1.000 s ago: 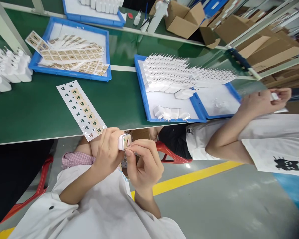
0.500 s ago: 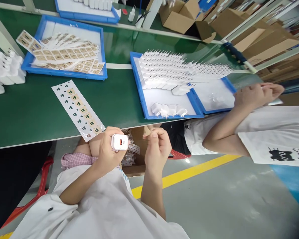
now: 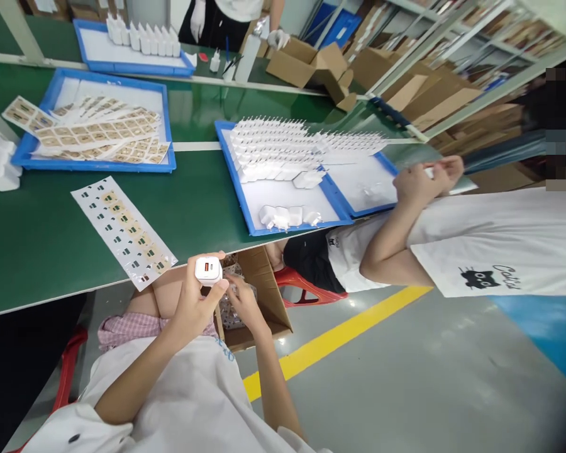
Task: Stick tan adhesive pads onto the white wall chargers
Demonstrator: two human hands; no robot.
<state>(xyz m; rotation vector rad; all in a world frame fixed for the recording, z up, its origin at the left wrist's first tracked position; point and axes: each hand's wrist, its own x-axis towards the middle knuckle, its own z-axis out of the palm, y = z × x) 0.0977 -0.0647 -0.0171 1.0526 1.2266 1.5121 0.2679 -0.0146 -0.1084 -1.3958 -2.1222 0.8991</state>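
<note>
My left hand [image 3: 194, 307] is closed round a white charger [image 3: 208, 270], whose end with a red port and a smaller port faces up. Just right of it is my right hand [image 3: 246, 306], its fingers loosely extended toward the charger's lower side and nothing visible in them. Whether its fingertips touch the charger I cannot tell. Below this hand stands a cardboard box [image 3: 268, 292] with clear plastic scraps [image 3: 231, 308] inside. A partly used sticker sheet [image 3: 120, 229] lies on the green table [image 3: 188, 207], beyond my left hand.
A blue tray [image 3: 170, 165] holds several tan sticker strips [image 3: 99, 132]. Another blue tray [image 3: 245, 211] carries rows of white chargers [image 3: 273, 151], pins up, with several loose ones in front. On the right, a co-worker's hands [image 3: 424, 179] hold a small white thing.
My right hand has moved left and down over the box; the tan piece in its fingers no longer shows. The charger stays in my left hand. The view has shifted, revealing a person across the table.
</note>
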